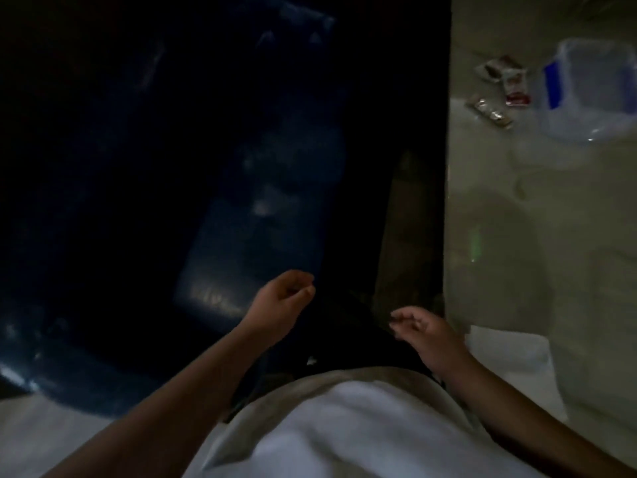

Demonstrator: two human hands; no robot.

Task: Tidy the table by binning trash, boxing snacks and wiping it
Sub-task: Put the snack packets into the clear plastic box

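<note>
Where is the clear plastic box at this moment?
In the head view, the clear plastic box stands at the upper right on the light table, just right of the snack packets.

Both forearms bare, reaching fwd from bottom of view. Left hand (282,298) loosely curled, fingers bent toward thumb, nothing visible in its grip, wrist roughly straight. Right hand (425,331) lower and closer to body, fingers half-bent and spread a bit, pointing left, palm down, blurry. Hands apart, not touching.
</note>
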